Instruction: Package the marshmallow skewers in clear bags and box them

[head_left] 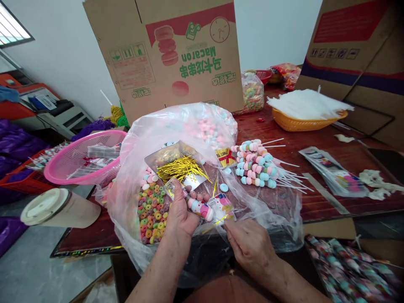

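My left hand (180,214) is closed around a bagged candy skewer (202,207) with pink and white marshmallow pieces. My right hand (249,244) pinches the neck of that small printed bag, where a gold twist tie (217,219) shows. Just above lies a clear tray of gold twist ties (181,167), resting on a large clear plastic bag (148,139) that holds colourful ring candies (151,210) and pastel marshmallows. A pile of finished pastel skewers (256,166) with white sticks lies to the right on the dark red table (315,206).
A pink basket (67,168) of wrapped items stands at left, with a lidded cup (59,209) in front. At the back stand cardboard boxes (176,54), an orange basket of white sticks (307,111) and a candy bag (252,92). Printed sleeves (331,170) lie right.
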`<state>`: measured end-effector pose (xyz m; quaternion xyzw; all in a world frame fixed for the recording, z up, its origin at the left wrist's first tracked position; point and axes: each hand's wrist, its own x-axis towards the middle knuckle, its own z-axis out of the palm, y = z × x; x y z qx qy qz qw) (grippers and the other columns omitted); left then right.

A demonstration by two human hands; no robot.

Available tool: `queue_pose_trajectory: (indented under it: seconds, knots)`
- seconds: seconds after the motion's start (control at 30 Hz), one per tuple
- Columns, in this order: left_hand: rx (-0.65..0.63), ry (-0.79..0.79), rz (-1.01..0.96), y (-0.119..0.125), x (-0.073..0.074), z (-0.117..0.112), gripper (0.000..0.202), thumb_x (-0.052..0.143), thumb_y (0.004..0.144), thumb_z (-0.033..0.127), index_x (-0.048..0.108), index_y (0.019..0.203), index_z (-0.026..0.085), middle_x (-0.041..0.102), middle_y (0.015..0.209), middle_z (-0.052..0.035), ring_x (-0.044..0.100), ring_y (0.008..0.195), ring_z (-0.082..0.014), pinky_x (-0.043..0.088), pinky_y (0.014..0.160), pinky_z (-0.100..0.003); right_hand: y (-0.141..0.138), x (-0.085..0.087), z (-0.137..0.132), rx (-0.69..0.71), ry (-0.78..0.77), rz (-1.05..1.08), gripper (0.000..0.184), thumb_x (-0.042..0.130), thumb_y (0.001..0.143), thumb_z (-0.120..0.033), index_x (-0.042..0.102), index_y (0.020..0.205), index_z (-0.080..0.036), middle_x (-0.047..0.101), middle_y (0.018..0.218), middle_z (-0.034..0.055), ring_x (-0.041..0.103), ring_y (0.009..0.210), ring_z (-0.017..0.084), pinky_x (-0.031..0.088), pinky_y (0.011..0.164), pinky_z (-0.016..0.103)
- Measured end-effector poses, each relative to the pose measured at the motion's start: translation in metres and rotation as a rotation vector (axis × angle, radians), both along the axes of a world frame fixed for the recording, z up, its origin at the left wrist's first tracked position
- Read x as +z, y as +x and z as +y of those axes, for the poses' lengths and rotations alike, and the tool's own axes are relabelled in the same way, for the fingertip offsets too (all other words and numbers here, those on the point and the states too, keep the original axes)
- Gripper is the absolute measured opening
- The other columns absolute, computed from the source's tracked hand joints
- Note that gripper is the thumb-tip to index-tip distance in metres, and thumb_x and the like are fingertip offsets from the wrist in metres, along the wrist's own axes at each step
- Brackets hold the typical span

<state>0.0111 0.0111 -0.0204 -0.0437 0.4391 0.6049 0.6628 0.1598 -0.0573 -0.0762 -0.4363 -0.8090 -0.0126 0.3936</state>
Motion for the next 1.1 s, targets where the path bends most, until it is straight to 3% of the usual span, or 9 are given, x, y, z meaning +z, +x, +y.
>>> queue_pose_trajectory:
  seconds: [0.1,0.23,0.3,0.37,0.53,0.7,0.83,1.03,1.1]
  knots:
    - [-0.024,0.033,0.023,0.003,-0.002,0.000,0.043,0.052,0.079,0.055,0.052,0.061,0.015,0.047,0.043,0.0040,0.050,0.039,-0.0117,0.055,0.056,-0.036,0.001,0.003,0.000,-0.039,-0.043,0.085,0.022,0.040,0.086,-0.010,0.061,0.081,-0.014,0.059,0.055,0.0031,0.053,0.052,0.014,0.035,0.055,0.027]
    - [-0.073,0.035,0.027,0.010,-0.006,-0.003,0.044,0.048,0.082,0.053,0.050,0.059,0.015,0.046,0.042,0.0040,0.048,0.038,-0.0107,0.055,0.056,-0.035,0.000,0.012,0.000,0.071,-0.567,0.334,0.026,0.039,0.090,-0.021,0.058,0.072,-0.017,0.057,0.056,-0.0008,0.051,0.051,0.011,0.035,0.048,0.021]
    - [-0.098,0.030,0.034,0.013,-0.007,-0.004,0.044,0.049,0.081,0.053,0.050,0.059,0.015,0.046,0.041,0.0043,0.048,0.037,-0.0100,0.055,0.056,-0.034,-0.004,0.013,-0.001,0.124,-0.728,0.382,0.027,0.039,0.090,-0.023,0.056,0.070,-0.018,0.055,0.056,-0.0020,0.050,0.051,0.011,0.035,0.047,0.020]
    - [-0.118,0.026,0.035,0.012,-0.008,-0.002,0.044,0.051,0.079,0.054,0.051,0.059,0.015,0.046,0.041,0.0043,0.048,0.037,-0.0101,0.055,0.056,-0.033,-0.009,0.010,-0.004,0.123,-0.669,0.344,0.026,0.037,0.089,-0.020,0.055,0.070,-0.017,0.055,0.056,-0.0011,0.050,0.051,0.011,0.034,0.048,0.021]
    - [-0.022,0.109,0.048,0.002,-0.003,0.005,0.051,0.040,0.082,0.059,0.050,0.057,0.016,0.050,0.044,0.0017,0.051,0.040,-0.0120,0.054,0.058,-0.034,-0.016,0.002,-0.009,0.094,-0.300,0.107,0.025,0.035,0.085,-0.010,0.054,0.069,-0.016,0.057,0.054,0.0015,0.049,0.047,0.012,0.029,0.050,0.025]
    - [-0.017,0.252,-0.007,0.001,0.000,0.002,0.057,0.034,0.077,0.069,0.047,0.055,0.018,0.049,0.048,0.0020,0.051,0.044,-0.0128,0.054,0.065,-0.037,-0.017,0.005,-0.008,0.090,-0.252,0.067,0.024,0.036,0.083,-0.008,0.052,0.067,-0.017,0.055,0.052,0.0006,0.048,0.046,0.012,0.027,0.049,0.027]
    - [-0.041,0.299,-0.003,0.004,-0.005,-0.002,0.055,0.036,0.076,0.069,0.045,0.054,0.019,0.041,0.042,0.0045,0.046,0.040,-0.0123,0.052,0.066,-0.036,-0.014,0.007,-0.005,0.087,-0.109,0.008,0.024,0.037,0.082,-0.007,0.053,0.067,-0.018,0.054,0.050,0.0009,0.045,0.045,0.014,0.025,0.049,0.029]
    - [-0.113,0.133,-0.007,0.006,-0.008,-0.002,0.053,0.031,0.082,0.064,0.045,0.059,0.019,0.043,0.044,0.0036,0.047,0.041,-0.0127,0.052,0.059,-0.035,0.005,0.008,0.009,0.044,0.040,-0.072,0.023,0.038,0.084,-0.007,0.061,0.085,-0.011,0.058,0.053,0.0018,0.050,0.049,0.014,0.028,0.052,0.030]
    - [-0.106,0.117,0.014,0.006,-0.007,-0.002,0.051,0.031,0.083,0.063,0.047,0.062,0.018,0.047,0.045,0.0023,0.052,0.044,-0.0151,0.052,0.059,-0.037,0.009,0.007,0.011,0.001,0.044,-0.069,0.024,0.039,0.084,-0.006,0.061,0.082,-0.013,0.059,0.053,0.0024,0.051,0.049,0.014,0.029,0.053,0.029]
